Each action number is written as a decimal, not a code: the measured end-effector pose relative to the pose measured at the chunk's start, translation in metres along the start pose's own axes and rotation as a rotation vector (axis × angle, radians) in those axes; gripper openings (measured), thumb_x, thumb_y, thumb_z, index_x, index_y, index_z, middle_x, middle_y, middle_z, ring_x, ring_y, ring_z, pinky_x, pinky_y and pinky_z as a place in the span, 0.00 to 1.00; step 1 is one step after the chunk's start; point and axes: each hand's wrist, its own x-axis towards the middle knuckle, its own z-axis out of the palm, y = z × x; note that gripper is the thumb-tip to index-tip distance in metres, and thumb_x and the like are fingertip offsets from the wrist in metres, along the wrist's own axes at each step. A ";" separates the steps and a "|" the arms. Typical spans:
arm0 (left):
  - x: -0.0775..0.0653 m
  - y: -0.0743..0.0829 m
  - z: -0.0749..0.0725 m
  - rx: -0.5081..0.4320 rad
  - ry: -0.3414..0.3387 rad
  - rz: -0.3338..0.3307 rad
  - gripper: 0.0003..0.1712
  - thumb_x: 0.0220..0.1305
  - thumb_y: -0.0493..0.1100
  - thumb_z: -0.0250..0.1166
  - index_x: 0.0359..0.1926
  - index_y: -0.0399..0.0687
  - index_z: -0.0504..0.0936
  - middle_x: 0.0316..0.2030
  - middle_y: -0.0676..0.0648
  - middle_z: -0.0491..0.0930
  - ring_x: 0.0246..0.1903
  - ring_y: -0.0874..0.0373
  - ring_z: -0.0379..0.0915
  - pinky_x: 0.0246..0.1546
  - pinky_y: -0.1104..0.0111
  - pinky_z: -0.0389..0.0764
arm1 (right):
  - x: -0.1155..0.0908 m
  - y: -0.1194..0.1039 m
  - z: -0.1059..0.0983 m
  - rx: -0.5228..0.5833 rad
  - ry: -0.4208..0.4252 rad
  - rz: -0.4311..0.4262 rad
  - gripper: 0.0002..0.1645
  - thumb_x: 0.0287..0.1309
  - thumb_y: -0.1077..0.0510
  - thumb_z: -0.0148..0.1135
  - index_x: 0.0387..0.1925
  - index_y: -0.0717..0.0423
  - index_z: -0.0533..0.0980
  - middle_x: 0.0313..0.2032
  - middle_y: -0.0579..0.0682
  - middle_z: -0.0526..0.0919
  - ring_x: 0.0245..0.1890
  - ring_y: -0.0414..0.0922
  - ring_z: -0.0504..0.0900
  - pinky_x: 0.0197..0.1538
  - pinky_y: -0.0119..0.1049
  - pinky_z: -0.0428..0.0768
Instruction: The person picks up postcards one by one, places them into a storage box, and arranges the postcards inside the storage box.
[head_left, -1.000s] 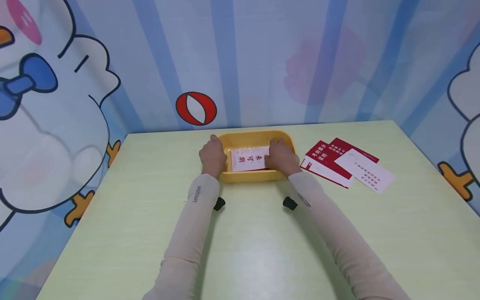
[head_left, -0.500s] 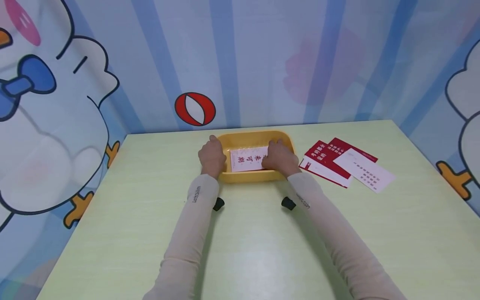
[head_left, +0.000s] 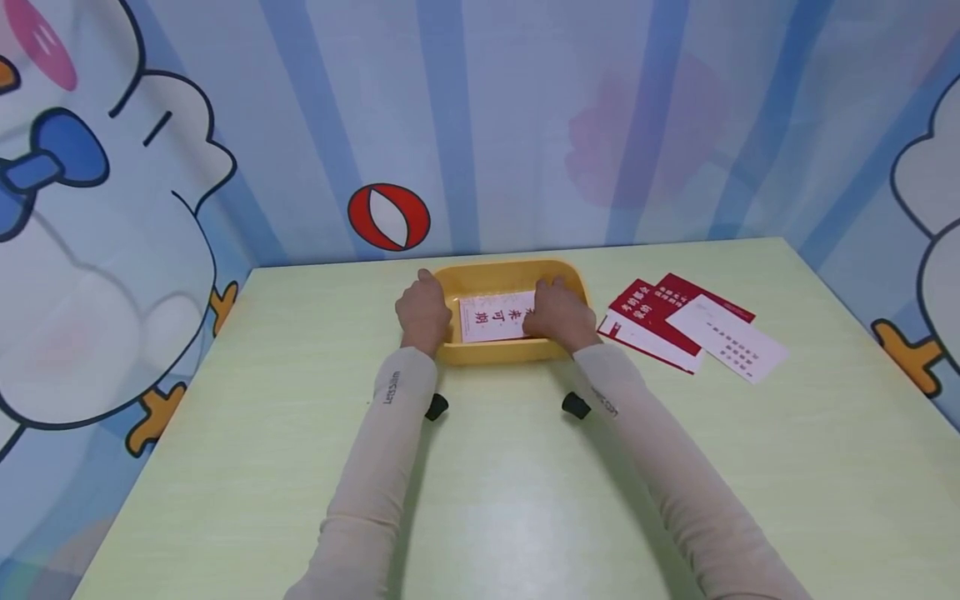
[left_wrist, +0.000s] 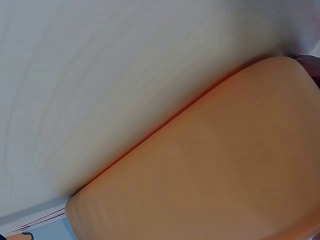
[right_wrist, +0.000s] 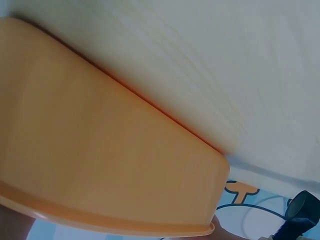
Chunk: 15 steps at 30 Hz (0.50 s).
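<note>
A yellow plastic basket (head_left: 510, 354) stands near the table's back edge. Inside it lies a pale pink card (head_left: 491, 317) with red characters, a red edge showing beneath. My left hand (head_left: 423, 312) grips the basket's left end, its fingertips hidden. My right hand (head_left: 558, 317) reaches over the front right rim with curled fingers; it seems to pinch the card's right end, which it covers. Both wrist views mostly show the basket's outer wall, the left one (left_wrist: 200, 165) and the right one (right_wrist: 110, 150) alike, close up and upside down.
Right of the basket, several overlapping red and white cards (head_left: 660, 317) lie on the pale table (head_left: 487, 500), with a white card (head_left: 727, 337) on top. A striped cartoon backdrop (head_left: 510, 125) rises behind the table. Black wrist cameras (head_left: 576, 406) hang under both wrists.
My right fingers have shifted slightly, so more of the pink card's characters show than a second ago. The left hand and the basket have stayed in place.
</note>
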 end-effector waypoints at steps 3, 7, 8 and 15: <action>0.000 -0.001 -0.002 0.001 0.000 0.001 0.28 0.66 0.43 0.62 0.61 0.40 0.62 0.47 0.41 0.79 0.43 0.51 0.77 0.56 0.58 0.81 | 0.001 -0.002 -0.001 -0.006 -0.005 0.007 0.37 0.54 0.50 0.63 0.62 0.59 0.64 0.52 0.55 0.67 0.43 0.50 0.73 0.40 0.41 0.78; 0.000 -0.002 -0.004 0.001 0.002 -0.009 0.28 0.66 0.43 0.62 0.61 0.40 0.61 0.48 0.41 0.79 0.43 0.51 0.77 0.56 0.58 0.81 | 0.002 -0.005 -0.003 -0.008 -0.011 0.007 0.36 0.54 0.50 0.62 0.62 0.58 0.64 0.53 0.56 0.67 0.44 0.50 0.73 0.41 0.42 0.79; 0.000 -0.002 -0.004 -0.003 0.001 -0.010 0.28 0.66 0.42 0.62 0.61 0.40 0.61 0.48 0.41 0.79 0.43 0.50 0.76 0.56 0.58 0.80 | 0.002 -0.005 -0.004 -0.004 -0.010 0.004 0.36 0.55 0.50 0.62 0.62 0.58 0.64 0.53 0.56 0.67 0.45 0.50 0.73 0.42 0.42 0.80; 0.001 0.000 -0.002 -0.014 -0.015 0.001 0.28 0.67 0.42 0.61 0.63 0.40 0.61 0.49 0.41 0.79 0.44 0.51 0.76 0.57 0.59 0.80 | 0.000 -0.002 -0.005 0.020 0.006 -0.027 0.30 0.57 0.53 0.62 0.59 0.57 0.66 0.50 0.54 0.69 0.47 0.49 0.71 0.46 0.44 0.79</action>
